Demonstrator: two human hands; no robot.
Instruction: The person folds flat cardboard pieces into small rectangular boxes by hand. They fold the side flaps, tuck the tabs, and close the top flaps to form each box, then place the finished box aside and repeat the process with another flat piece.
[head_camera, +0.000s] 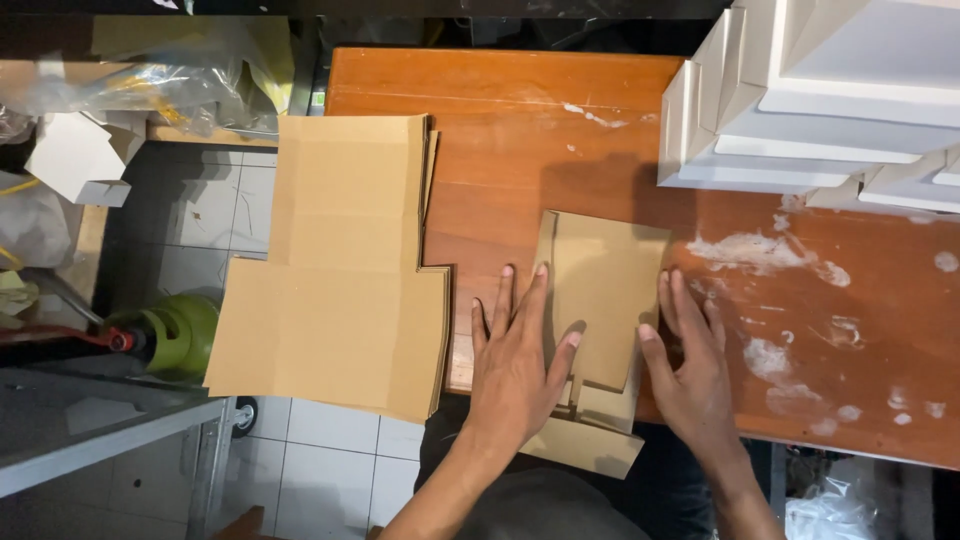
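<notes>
At the far left, clear plastic bags (120, 85) and a folded white box (75, 160) lie beside a tiled floor (190, 230), with a green gas cylinder (180, 335) standing on it lower down. Next comes a stack of flat brown cardboard sheets (340, 270), cut in a stepped outline, resting on the left end of the wooden table (520, 130) and overhanging its edge above the floor. The left hand (515, 350) lies flat, palm down, fingers spread; its fingertips reach the table surface just right of the stack, and its thumb and forefinger side press on the left edge of a smaller cardboard piece (605, 290). That cardboard piece lies flat on the table between the two hands, its upper part on the wood and its lower flaps projecting past the near table edge toward the person's lap. The right hand (690, 365) is also open and flat, fingers together and pointing away from the person, its thumb touching the right edge of the cardboard piece and its fingers resting on the bare table just beside it. Neither hand is closed around anything; both are pressing down, set apart with the piece between them. Further right, the table surface carries white smears (770, 250) and scattered patches. At the upper right, a stack of white boxes (820, 100) stands on the table, well apart from both hands. A plastic bag (830, 510) shows at the lower right below the table edge.
</notes>
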